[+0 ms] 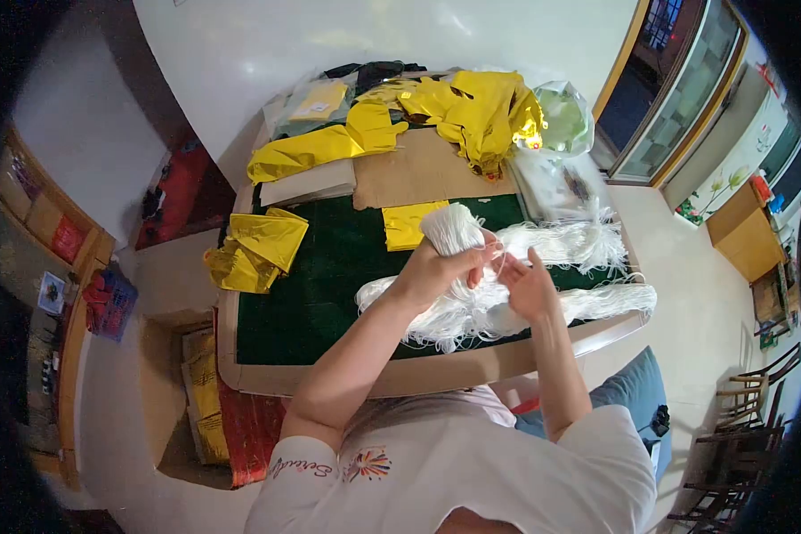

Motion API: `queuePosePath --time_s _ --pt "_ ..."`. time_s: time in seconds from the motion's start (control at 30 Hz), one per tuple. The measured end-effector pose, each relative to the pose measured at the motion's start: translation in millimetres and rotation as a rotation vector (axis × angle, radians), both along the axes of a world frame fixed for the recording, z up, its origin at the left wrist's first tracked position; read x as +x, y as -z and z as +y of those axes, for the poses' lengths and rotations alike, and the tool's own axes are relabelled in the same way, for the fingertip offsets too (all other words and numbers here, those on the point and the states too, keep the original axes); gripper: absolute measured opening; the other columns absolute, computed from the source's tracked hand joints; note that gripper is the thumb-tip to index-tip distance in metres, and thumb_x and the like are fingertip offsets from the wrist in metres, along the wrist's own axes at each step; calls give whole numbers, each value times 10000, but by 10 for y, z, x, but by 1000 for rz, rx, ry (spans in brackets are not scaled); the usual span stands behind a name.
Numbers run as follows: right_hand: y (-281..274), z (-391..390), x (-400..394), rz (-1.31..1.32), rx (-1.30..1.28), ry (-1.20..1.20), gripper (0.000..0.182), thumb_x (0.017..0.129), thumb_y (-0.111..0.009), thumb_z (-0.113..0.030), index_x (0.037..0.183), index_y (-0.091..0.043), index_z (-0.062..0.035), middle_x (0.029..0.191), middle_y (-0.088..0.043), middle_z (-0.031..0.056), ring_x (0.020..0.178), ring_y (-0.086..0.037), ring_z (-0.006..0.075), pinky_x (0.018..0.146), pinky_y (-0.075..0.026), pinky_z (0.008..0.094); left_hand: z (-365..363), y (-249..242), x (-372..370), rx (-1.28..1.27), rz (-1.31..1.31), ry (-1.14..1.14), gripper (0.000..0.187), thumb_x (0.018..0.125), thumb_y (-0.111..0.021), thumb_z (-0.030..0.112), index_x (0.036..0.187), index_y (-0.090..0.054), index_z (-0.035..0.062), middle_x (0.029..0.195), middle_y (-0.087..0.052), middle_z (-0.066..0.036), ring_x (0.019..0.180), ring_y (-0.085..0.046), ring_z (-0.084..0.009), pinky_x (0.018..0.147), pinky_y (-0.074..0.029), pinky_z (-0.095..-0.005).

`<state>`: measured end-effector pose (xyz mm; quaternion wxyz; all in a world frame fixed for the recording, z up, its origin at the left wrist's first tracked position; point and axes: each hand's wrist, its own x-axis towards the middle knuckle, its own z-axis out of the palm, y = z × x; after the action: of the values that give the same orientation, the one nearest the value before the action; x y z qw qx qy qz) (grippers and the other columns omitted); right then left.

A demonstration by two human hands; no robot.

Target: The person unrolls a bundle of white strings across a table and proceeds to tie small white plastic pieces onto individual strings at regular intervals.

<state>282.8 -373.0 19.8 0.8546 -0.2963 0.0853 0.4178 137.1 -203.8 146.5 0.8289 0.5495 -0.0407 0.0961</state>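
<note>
My left hand is wrapped round a thick bundle of white cord, held up over the table. Close beside it on the right, my right hand has its fingers apart at some loose strands; whether it pinches a strand is too small to tell. Beneath both hands lies a pile of white cord hanks with frayed, looped ends. More white hanks stretch to the right across the green table surface. A folded yellow sheet lies just behind the held bundle.
Yellow plastic spreads along the table's back, near brown cardboard and clear bags. Another crumpled yellow piece lies at the left edge. An open carton stands on the floor at left; a blue cushion is at right.
</note>
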Motion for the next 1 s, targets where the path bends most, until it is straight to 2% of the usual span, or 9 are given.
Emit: queuePosePath --time_s 0.17,0.27,0.4,0.47,0.57,0.67,0.73,0.87,1.0 --pt "-271 32 -377 35 42 77 505 933 -461 -298 1178 -345 128 1161 -438 236 1097 -478 318 972 -408 392 19 13 43 -11 -43 19 179 816 -602 127 918 -542 -7 539 -487 -10 496 -459 -94 754 -426 -293" --pt "-82 61 -261 -26 27 -3 559 927 -470 -326 1201 -310 135 1165 -433 231 1112 -469 311 969 -405 372 -9 -95 -11 24 -38 66 174 804 -610 113 919 -557 -5 577 -515 -15 513 -476 -91 700 -445 -271" --pt "-102 165 -132 63 203 -51 630 898 -467 -453 1214 -360 81 1194 -467 210 1123 -465 293 982 -379 374 -75 -147 -208 176 43 347 235 757 -663 60 974 -588 15 810 -612 -48 637 -557 -101 563 -458 -239" --pt "-353 197 -111 24 119 19 627 884 -438 -513 1192 -426 33 1137 -530 194 1084 -498 296 964 -393 395 -77 -136 -328 435 -50 457 231 784 -672 193 950 -606 45 848 -636 -38 683 -577 -100 582 -462 -246" --pt "-316 136 347 -184 239 222 526 857 -511 -488 1088 -495 -16 938 -588 145 846 -594 249 781 -498 392 -54 154 -460 771 -132 365 265 767 -695 241 926 -621 42 824 -638 -45 724 -592 -123 603 -466 -264" --pt "-403 9 944 -459 93 429 371 855 -566 -406 999 -520 -67 722 -548 44 640 -541 168 648 -488 304 8 281 -506 723 191 381 241 769 -676 168 947 -615 19 800 -636 -55 656 -582 -123 587 -466 -267" --pt "-958 86 891 -585 127 548 300 856 -575 -363 978 -521 -94 663 -486 12 575 -468 131 612 -465 271 19 326 -513 663 333 378 221 781 -655 78 987 -604 17 828 -637 -38 629 -563 -100 574 -463 -252" --pt "-2064 475 343 -896 18 669 297 881 -541 -313 1069 -492 -88 636 -376 -18 523 -346 102 497 -320 246 37 352 -588 402 164 162 184 808 -640 93 963 -596 2 760 -619 -27 596 -542 -84 558 -459 -246" --pt "-2738 1015 -430 -1176 39 435 463 917 -485 -260 1289 -406 5 668 -388 -9 554 -358 79 490 -291 224 102 445 -709 334 122 34 210 813 -642 88 993 -583 -1 793 -629 -38 661 -581 -85 585 -489 -243"
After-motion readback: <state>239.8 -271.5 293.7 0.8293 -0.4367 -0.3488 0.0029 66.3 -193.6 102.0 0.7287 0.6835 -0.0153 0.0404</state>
